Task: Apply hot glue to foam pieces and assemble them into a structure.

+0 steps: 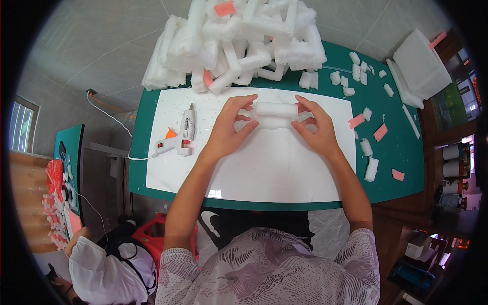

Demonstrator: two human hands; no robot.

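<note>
Both ends of a white foam piece point(276, 109) are gripped, one in each hand, over the white board point(274, 175). My left hand point(227, 127) closes its thumb and fingers on the left end. On the right end, my right hand point(318, 127) pinches in the same way. The foam shows two parallel bars, a thicker far one and a lower near one; whether they are joined is hard to see. A white hot glue gun point(185, 133) lies on the board to the left of my left hand, nozzle pointing away.
A tall heap of white foam pieces point(239, 63) fills the far side of the green table point(138, 170). Small foam scraps point(371, 169) and pink pieces point(380, 132) lie at the right. A white cord point(113, 122) runs left. Another person point(109, 269) sits at lower left.
</note>
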